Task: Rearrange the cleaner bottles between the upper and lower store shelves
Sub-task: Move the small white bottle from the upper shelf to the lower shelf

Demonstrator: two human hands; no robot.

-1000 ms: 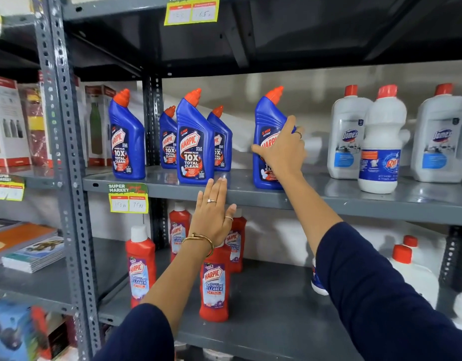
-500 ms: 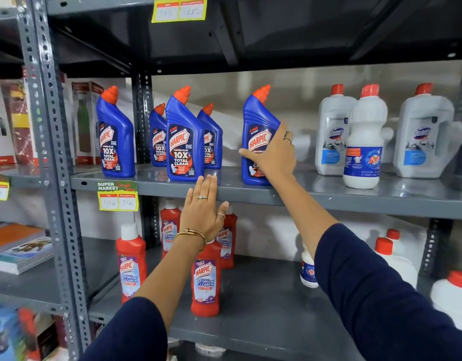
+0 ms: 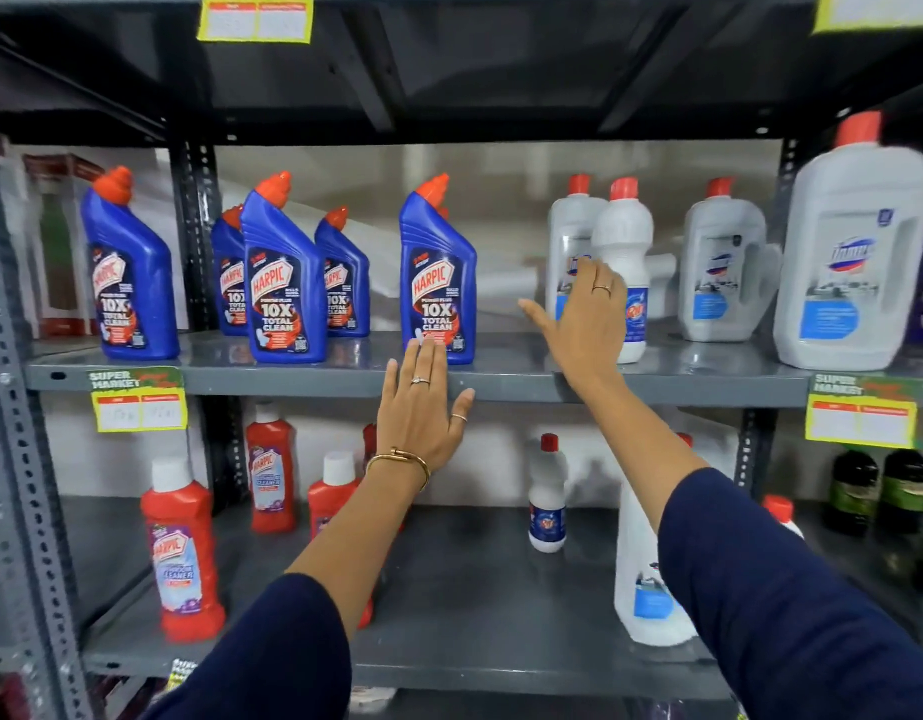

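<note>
Several blue Harpic bottles with orange caps stand on the upper shelf (image 3: 501, 379); the rightmost one (image 3: 437, 272) stands alone. To its right are white red-capped bottles, among them a slim one (image 3: 628, 236) and a large jug (image 3: 854, 252). Red Harpic bathroom cleaner bottles (image 3: 181, 553) stand on the lower shelf (image 3: 475, 589), with a small white bottle (image 3: 547, 501). My left hand (image 3: 423, 413) is open, fingers spread, in front of the upper shelf's edge below the rightmost blue bottle. My right hand (image 3: 584, 314) is open, holding nothing, right in front of the white bottles.
Perforated grey uprights (image 3: 17, 459) frame the bay on the left. Yellow price tags (image 3: 139, 402) hang on the shelf edges. A big white bottle (image 3: 641, 574) stands on the lower shelf behind my right forearm, dark bottles (image 3: 875, 491) at the far right. Boxes fill the left bay.
My right hand has let go of the rightmost blue Harpic bottle and moved right to the white bottles. The view has shifted right. My left hand has risen slightly.
</note>
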